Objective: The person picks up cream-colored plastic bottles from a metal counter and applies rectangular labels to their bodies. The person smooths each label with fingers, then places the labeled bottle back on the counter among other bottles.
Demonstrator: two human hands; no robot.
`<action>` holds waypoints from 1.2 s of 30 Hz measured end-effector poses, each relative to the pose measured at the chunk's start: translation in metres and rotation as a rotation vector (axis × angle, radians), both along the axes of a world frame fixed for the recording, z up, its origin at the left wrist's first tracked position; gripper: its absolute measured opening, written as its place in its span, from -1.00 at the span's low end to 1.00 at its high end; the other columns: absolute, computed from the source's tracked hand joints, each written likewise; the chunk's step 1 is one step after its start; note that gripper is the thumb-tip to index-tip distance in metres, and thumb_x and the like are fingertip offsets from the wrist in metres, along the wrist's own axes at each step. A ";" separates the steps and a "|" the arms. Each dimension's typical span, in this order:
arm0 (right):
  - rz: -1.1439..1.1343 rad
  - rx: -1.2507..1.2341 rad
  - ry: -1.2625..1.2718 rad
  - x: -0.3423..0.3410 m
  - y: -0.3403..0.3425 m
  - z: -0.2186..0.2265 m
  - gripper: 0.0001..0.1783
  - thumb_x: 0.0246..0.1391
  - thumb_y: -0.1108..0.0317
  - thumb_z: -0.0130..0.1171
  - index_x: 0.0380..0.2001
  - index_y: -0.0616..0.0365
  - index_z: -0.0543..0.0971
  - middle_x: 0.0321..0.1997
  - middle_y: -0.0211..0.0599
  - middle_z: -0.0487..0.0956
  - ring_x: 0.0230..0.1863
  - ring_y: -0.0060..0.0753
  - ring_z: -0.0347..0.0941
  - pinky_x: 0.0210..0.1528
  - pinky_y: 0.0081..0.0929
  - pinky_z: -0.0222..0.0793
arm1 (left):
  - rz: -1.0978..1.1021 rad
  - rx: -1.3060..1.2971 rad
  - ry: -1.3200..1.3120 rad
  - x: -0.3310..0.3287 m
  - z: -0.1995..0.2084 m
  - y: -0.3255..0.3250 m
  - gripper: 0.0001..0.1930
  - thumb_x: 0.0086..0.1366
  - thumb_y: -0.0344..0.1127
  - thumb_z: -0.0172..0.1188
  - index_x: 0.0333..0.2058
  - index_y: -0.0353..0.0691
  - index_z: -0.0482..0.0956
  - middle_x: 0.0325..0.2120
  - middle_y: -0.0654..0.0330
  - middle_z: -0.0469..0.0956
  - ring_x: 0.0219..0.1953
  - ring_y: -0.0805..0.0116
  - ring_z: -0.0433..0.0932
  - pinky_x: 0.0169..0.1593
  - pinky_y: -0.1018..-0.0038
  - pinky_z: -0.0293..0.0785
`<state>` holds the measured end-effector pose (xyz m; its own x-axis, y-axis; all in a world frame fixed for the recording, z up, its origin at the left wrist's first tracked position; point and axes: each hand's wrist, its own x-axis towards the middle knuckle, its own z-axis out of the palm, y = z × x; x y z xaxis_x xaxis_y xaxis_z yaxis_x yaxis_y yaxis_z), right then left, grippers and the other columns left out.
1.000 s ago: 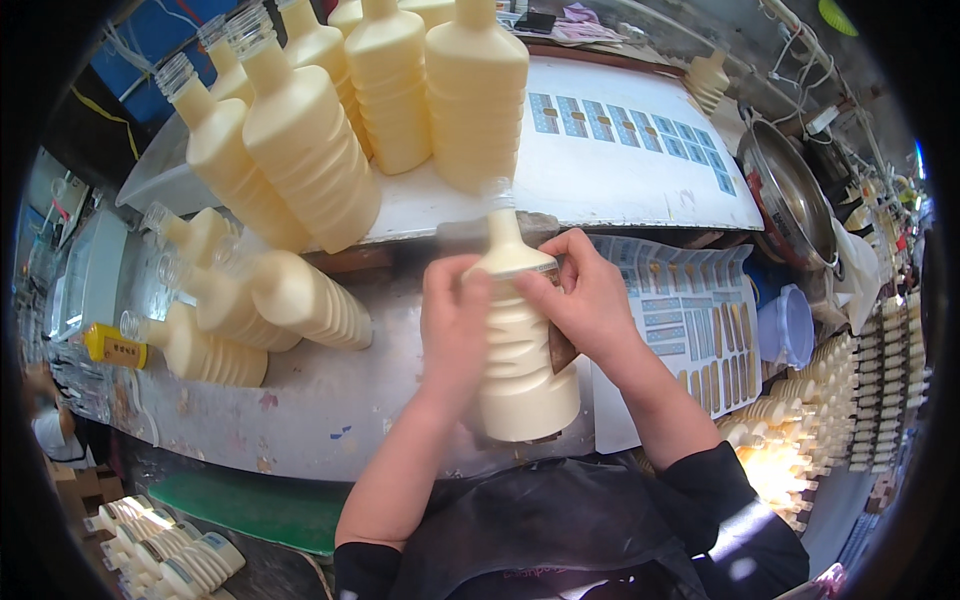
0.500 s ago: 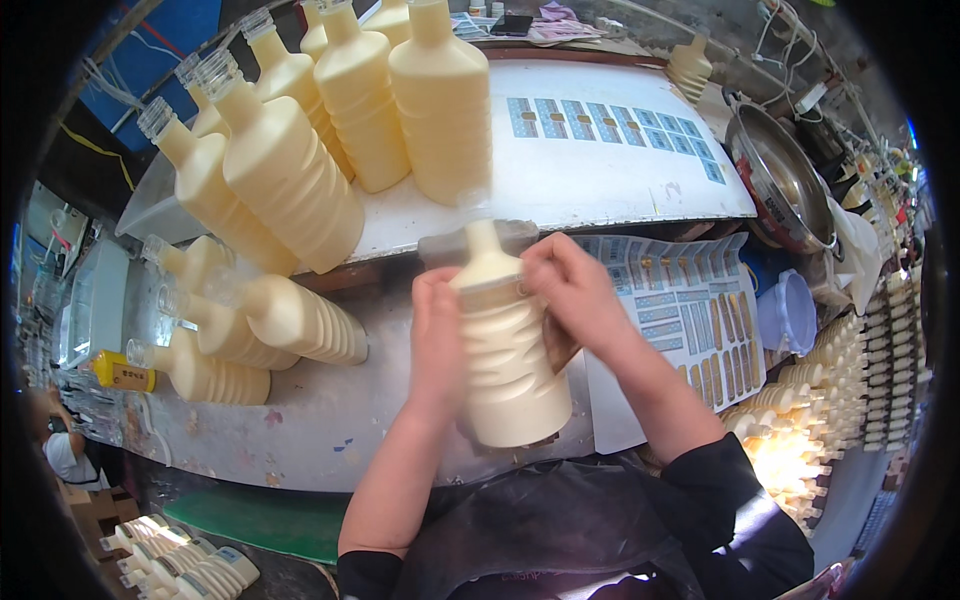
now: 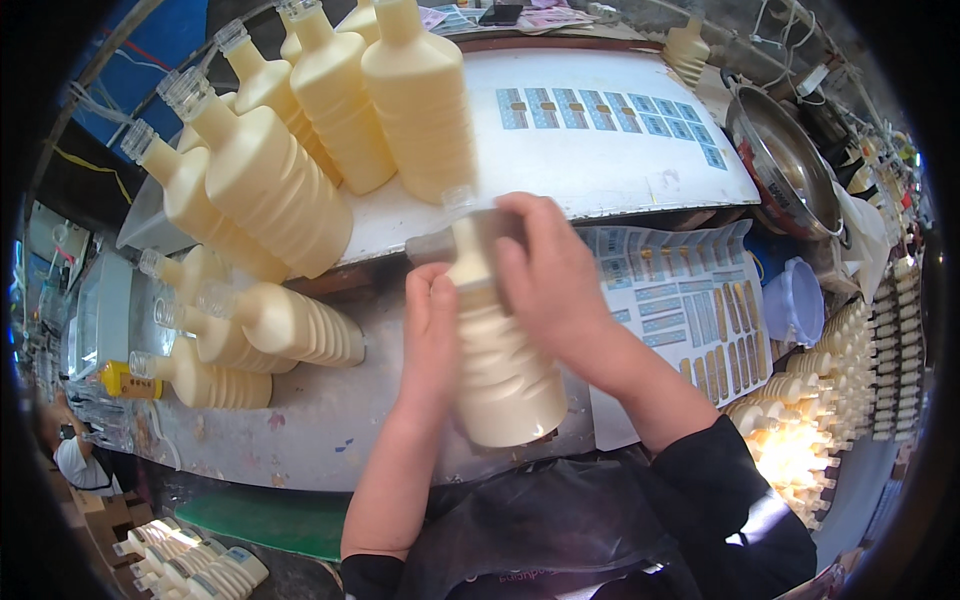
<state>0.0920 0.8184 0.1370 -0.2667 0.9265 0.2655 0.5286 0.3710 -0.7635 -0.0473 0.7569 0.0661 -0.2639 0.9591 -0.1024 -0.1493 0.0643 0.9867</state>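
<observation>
A cream-coloured plastic bottle [image 3: 508, 385] with a ribbed body and a clear threaded neck stands tilted in front of me. My left hand [image 3: 430, 325] grips its left side, fingers around the body below the shoulder. At the upper right of the bottle is my right hand [image 3: 550, 275], blurred, with its fingers bent by the neck and shoulder. A greyish-brown flat shape shows between those fingers, too smeared to name. Part of a dark grey block [image 3: 428, 248] shows behind the bottle.
Several cream bottles [image 3: 420, 110] stand on a white board [image 3: 610, 180] with blue labels [image 3: 605, 110]. More bottles [image 3: 300, 320] lie on the lower left bench. Right of my hands are a label sheet [image 3: 650, 270], a purple bucket [image 3: 795, 305] and a metal pan [image 3: 785, 155].
My right hand has moved up and slightly left, from the bottle's right shoulder towards its neck. A brown flat piece under that hand is out of sight now. The left hand stays on the bottle.
</observation>
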 end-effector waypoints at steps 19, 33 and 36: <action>0.102 0.057 0.141 -0.010 0.007 0.000 -0.68 0.25 0.40 0.03 0.04 0.27 0.44 0.08 0.11 0.50 0.10 0.23 0.45 0.18 -0.09 0.36 | 0.089 0.013 -0.469 0.017 0.022 -0.012 -0.62 0.66 -0.07 -0.28 0.16 -0.16 0.36 -0.03 0.19 0.55 0.01 0.40 0.56 0.13 0.34 0.51; 0.168 0.343 -0.297 -0.044 -0.008 0.015 -0.68 0.19 0.48 0.05 0.01 0.28 0.37 -0.08 0.15 0.47 -0.13 0.26 0.52 -0.11 0.02 0.47 | 0.109 -0.001 -0.562 0.020 0.027 -0.018 -0.52 0.66 0.06 -0.29 0.19 -0.16 0.42 0.02 0.26 0.53 0.07 0.46 0.48 0.13 0.43 0.42; 0.090 0.344 -0.296 -0.041 0.000 0.014 -0.67 0.17 0.49 0.07 0.00 0.28 0.37 -0.09 0.14 0.47 -0.18 0.25 0.53 -0.15 0.02 0.49 | 0.108 0.025 -0.573 0.018 0.026 -0.018 -0.52 0.66 0.06 -0.29 0.19 -0.15 0.42 0.01 0.26 0.53 0.08 0.46 0.46 0.13 0.42 0.40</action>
